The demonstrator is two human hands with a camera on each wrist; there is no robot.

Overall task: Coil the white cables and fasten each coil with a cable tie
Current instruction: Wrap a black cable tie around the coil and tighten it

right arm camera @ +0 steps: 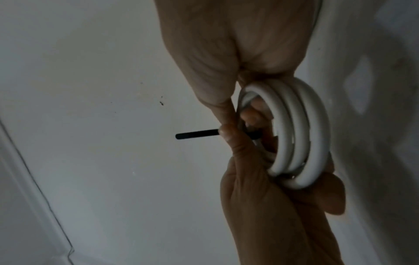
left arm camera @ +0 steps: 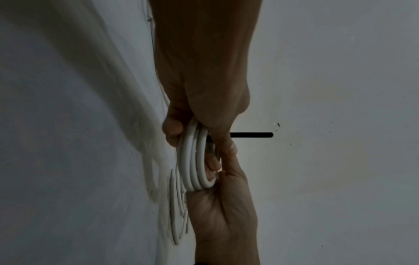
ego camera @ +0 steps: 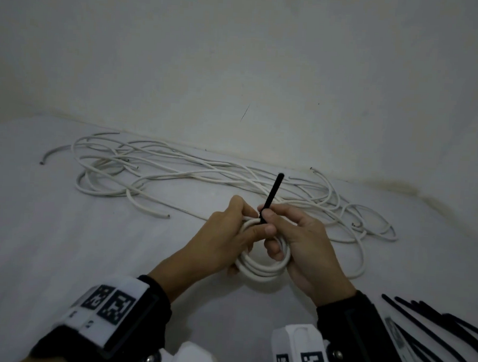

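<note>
A small coil of white cable (ego camera: 261, 270) is held above the white surface between both hands. My left hand (ego camera: 252, 220) grips its left side, thumb lying over the top strands. My right hand (ego camera: 271, 232) cups the right side with a finger through the middle, and its thumb and finger pinch a black cable tie (ego camera: 271, 193) at the coil's top. The tie's free end sticks up and away. In the left wrist view the coil (left arm camera: 195, 161) shows three turns and the tie (left arm camera: 251, 134) juts sideways. The right wrist view shows the same coil (right arm camera: 294, 134) and tie (right arm camera: 195, 134).
A tangle of loose white cables (ego camera: 177, 172) sprawls across the surface behind the hands, up to the wall (ego camera: 239, 56). Several spare black cable ties (ego camera: 432, 329) lie at the bottom right beside my right sleeve.
</note>
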